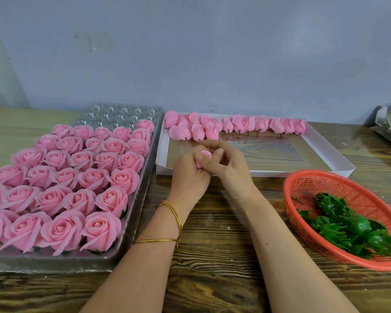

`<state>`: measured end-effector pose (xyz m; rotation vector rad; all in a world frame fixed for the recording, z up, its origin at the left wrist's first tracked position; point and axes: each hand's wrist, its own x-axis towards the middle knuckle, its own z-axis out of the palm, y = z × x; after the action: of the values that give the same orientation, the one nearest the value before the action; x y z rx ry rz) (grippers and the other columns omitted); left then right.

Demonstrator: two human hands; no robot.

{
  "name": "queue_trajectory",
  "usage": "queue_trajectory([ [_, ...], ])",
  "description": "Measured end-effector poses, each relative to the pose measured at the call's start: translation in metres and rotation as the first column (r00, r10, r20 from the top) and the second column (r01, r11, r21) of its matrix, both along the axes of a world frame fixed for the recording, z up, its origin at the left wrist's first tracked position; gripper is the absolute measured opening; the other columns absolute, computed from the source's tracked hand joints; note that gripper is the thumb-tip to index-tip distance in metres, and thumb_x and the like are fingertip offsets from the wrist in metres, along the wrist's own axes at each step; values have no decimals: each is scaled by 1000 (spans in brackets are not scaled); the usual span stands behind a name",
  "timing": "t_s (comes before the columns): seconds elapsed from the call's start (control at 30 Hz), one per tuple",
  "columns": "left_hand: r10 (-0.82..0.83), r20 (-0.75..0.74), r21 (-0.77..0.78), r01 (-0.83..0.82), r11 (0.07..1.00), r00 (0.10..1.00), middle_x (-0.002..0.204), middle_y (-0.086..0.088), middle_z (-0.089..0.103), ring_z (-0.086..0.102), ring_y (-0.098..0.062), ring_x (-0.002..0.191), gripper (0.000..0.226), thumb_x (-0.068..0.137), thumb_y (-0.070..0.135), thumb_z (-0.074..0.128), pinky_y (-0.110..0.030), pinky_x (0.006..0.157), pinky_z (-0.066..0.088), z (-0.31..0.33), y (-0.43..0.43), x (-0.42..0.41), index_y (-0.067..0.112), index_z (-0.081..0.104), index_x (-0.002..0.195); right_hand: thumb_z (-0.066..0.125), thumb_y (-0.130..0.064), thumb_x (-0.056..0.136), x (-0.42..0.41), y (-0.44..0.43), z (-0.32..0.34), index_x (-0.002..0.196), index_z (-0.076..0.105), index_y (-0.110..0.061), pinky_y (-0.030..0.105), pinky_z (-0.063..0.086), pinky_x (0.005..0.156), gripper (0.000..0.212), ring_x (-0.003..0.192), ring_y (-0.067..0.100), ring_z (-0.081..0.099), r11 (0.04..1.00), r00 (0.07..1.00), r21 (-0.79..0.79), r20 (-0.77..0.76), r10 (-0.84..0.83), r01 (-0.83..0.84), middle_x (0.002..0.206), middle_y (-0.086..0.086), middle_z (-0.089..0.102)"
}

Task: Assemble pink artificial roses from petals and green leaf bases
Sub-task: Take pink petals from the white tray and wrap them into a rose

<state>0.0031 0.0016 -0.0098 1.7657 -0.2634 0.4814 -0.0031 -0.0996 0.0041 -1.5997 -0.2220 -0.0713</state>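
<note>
While both hands meet above the near edge of the white box (pixel 253 173), they close together on one pink rose bud (pixel 205 153). The left hand (pixel 189 170) wraps its fingers around the bud's lower part, and the right hand (pixel 229 164) pinches the top with curled fingers and thumb. Only the bud's tip shows between them, so I cannot tell whether a leaf base is fitted underneath yet.

The step looks like shaping or opening the petals of a single bud taken from the petal heads (pixel 242 124) lined up along the far side of the box. Finished roses (pixel 77 177) fill most of the clear plastic tray (pixel 131 213) on the left, with bare cups left at its far end.

Next, I judge the right hand must let go and reach to the red basket (pixel 303 184) for one of the green leaf bases (pixel 345 220). These lie tangled, so one will need teasing free. The left hand should hold the bud gently, since the soft petals may crush. The wooden surface (pixel 212 222) carries everything.
</note>
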Motion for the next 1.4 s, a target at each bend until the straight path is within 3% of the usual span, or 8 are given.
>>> queue_trajectory([
  [0.13,9,10,15,-10,1000,1000,70,18,65,59,2,67,23,87,32,69,-7,57,42,1,0,-1,35,60,66,77,-34,70,1,-1,0,115,67,-17,44,51,101,50,109,16,65,1000,1000,-3,-4,1,-1,110,4,71],
  [0.33,22,7,-21,-22,1000,1000,59,24,62,59,7,61,26,85,27,73,-5,54,39,3,0,-2,35,61,62,73,-33,74,2,1,-3,110,69,-10,40,53,97,43,105,19,67,1000,1000,7,11,-20,20,106,9,72],
  [0.47,74,2,-147,-73,986,997,59,11,64,60,-1,57,23,86,22,72,-19,54,48,5,2,1,27,64,65,55,-33,87,5,2,-3,106,69,2,29,54,76,42,94,21,67,987,999,155,-6,41,-40,100,13,72],
  [0.63,123,-4,-244,-121,962,992,64,16,61,56,2,61,17,85,28,73,-13,57,46,6,3,3,24,63,72,48,-11,68,10,2,-5,100,68,1,33,54,88,40,97,25,65,948,996,314,-53,74,-54,101,18,70],
  [0.77,104,-4,-336,-100,937,995,62,20,63,58,6,60,21,84,22,75,-11,56,45,8,1,3,24,59,70,56,5,61,7,3,-9,108,62,11,40,54,89,47,93,31,67,978,996,193,-27,86,-79,98,28,69],
  [0.93,-28,-72,-450,-8,893,997,67,-10,64,64,-16,62,25,85,21,74,-28,55,55,9,0,2,2,62,73,66,26,69,2,2,-6,118,58,11,27,55,79,52,86,20,66,983,990,121,-32,141,-136,97,20,68],
  [1.17,-126,-108,-487,58,872,986,62,-3,67,67,-13,58,20,86,20,72,-23,51,52,12,0,-1,14,66,67,68,21,76,0,6,-3,121,58,5,49,51,98,49,105,37,66,991,995,90,-20,103,-100,113,31,66],
  [1.4,-106,-113,-448,45,893,988,64,0,65,65,-8,62,18,82,26,76,-21,54,52,10,5,2,16,70,68,64,13,83,0,4,-5,117,65,-6,43,49,99,39,102,23,65,975,979,97,-15,202,-199,106,17,69],
])
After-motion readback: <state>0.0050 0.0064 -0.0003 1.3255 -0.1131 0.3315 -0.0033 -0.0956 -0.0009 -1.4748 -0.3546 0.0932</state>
